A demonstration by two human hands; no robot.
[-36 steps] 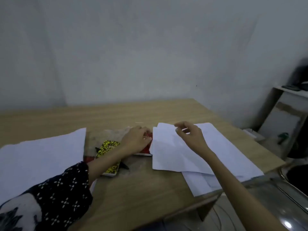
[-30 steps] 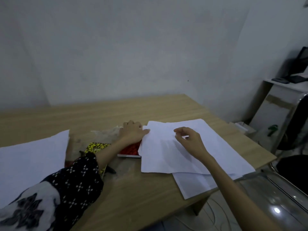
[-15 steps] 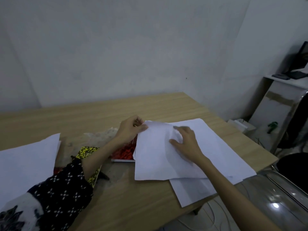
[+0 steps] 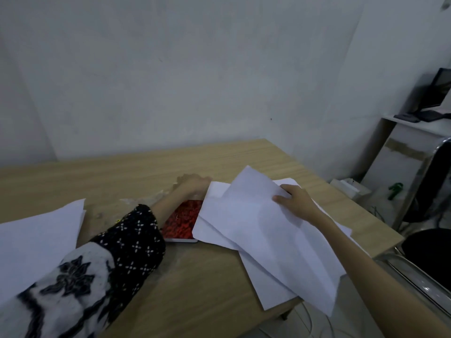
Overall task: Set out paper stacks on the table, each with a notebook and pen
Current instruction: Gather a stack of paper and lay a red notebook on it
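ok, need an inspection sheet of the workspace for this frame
Surface: wooden table, papers on both sides.
Job's things: loose paper stack on the right, overhanging the near edge; second stack on the left; red notebook between them, partly under paper; no pen seen.
Clutter: clear plastic wrap behind the left arm.
Hands: left hand at the stack's far corner, grip unclear; right hand grips the top sheets.
Cables: thin cables on the floor, right.
Surroundings: white shelf; dark chair.
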